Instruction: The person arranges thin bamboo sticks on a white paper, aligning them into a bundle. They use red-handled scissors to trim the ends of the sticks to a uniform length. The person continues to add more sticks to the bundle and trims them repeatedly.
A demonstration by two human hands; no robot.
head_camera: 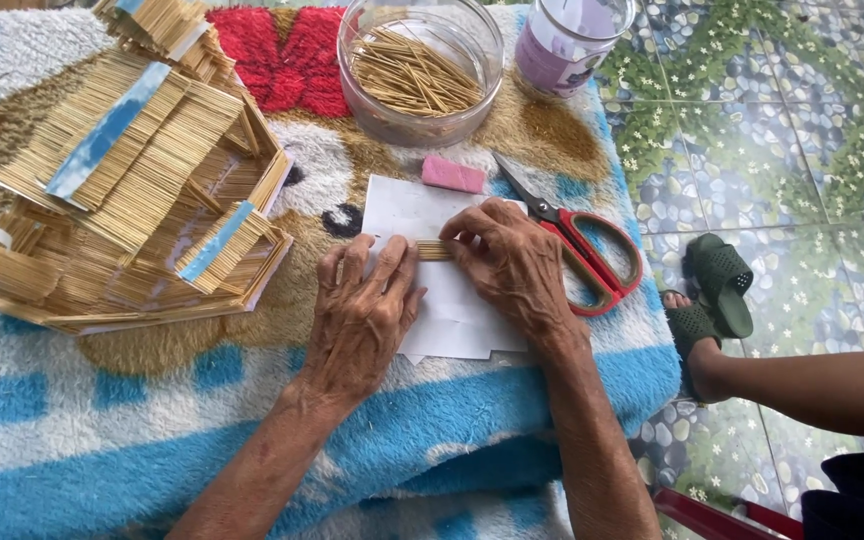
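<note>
stick house [142, 170] blocking left, bowl [420, 70] ahead, scissors [577, 240] right

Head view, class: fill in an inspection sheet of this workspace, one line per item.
Surface: plush blanket with blue, white, brown and red pattern.
Job's things: white paper; small row of sticks lying on it.
Clutter: stick house model, clear bowl of sticks, pink eraser, red-handled scissors, plastic jar.
Hands: left hand flat on the paper; right hand pinching the stick row.
Cables: nothing seen.
Surroundings: pebble-patterned floor; another person's foot in a green sandal.
</note>
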